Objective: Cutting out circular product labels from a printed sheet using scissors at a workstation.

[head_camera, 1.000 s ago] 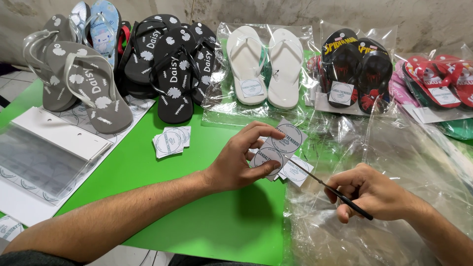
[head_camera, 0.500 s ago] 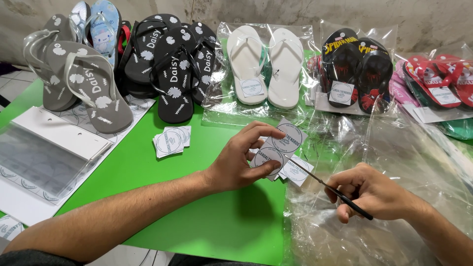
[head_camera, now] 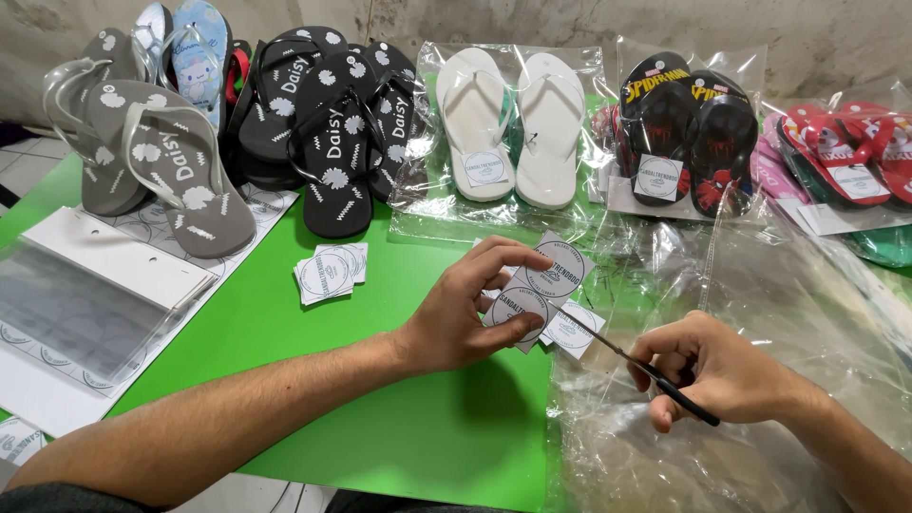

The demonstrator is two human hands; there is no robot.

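Left hand [head_camera: 456, 318] fingers pinch a strip of round stickers [head_camera: 532, 290] over the green worktop [head_camera: 380, 418], right hand [head_camera: 717, 370] fingers grip a thin black-handled tool [head_camera: 636, 366] at the strip, apparently lifting one sticker.
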